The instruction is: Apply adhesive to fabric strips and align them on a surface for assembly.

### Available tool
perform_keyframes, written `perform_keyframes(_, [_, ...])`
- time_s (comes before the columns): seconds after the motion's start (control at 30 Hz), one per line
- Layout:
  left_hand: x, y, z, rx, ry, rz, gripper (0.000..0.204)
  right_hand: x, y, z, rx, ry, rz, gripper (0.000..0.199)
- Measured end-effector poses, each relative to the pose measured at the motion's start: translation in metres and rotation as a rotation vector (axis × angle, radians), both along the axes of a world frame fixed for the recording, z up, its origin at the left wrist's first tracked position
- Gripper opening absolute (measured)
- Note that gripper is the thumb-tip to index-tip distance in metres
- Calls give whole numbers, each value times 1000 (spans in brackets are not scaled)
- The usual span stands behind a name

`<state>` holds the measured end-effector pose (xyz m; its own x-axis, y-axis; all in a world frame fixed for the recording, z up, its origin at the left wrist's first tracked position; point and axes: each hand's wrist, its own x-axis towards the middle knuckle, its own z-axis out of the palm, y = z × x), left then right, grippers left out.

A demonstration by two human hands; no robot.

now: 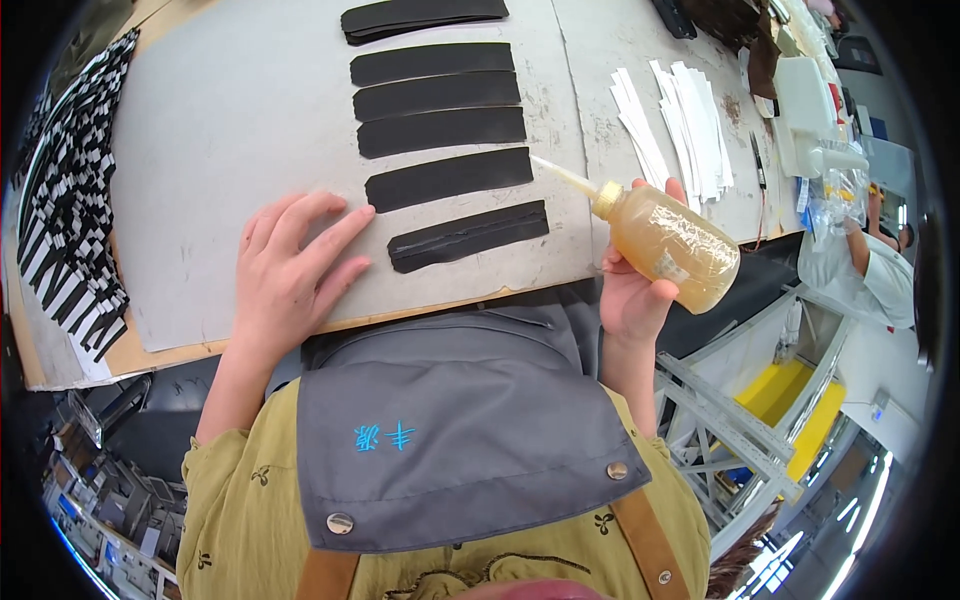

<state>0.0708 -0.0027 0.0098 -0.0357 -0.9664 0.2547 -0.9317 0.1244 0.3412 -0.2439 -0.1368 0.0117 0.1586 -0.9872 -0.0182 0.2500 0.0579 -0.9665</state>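
My right hand (640,285) is wrapped round a squeeze bottle (680,250) of amber liquid, probably glue. Its long pale nozzle points left, with the tip close to the right end of a flat black strip (450,180). My left hand (295,255) rests on the table with fingers spread, the index fingertip at that strip's left end. Nearest me lies another black strip (468,236) with a lengthwise fold or seam along it. Farther off, several more black strips (440,100) lie in a column, and a stack of them (425,18) is at the far end.
Many black and white strips (70,200) are heaped along the table's left edge. White strips (690,125) lie at the right, near a thin pen-like tool (758,160). A white container (803,105) stands beyond. Another person in white (860,270) is at far right, near a metal frame (740,420).
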Motion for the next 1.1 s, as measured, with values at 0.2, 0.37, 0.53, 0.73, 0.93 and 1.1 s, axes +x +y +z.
perform_keyframes(0.2, [-1,-2,3,40,22,33,46,9,6,2,90,71,-98,123])
perform_keyframes(0.37, [0,-2,0,4,36,19,45,11,12,0,82,52,-167,119])
perform_keyframes(0.53, [0,-2,0,16,9,17,42,12,15,3,95,80,-138,119])
perform_keyframes(0.73, [0,-2,1,22,6,21,41,15,16,5,83,133,-140,120])
perform_keyframes(0.93, [0,-1,2,31,1,24,42,18,18,3,70,167,-118,120])
perform_keyframes(1.1, [1,-3,3,21,0,22,42,22,19,0,87,165,-92,121])
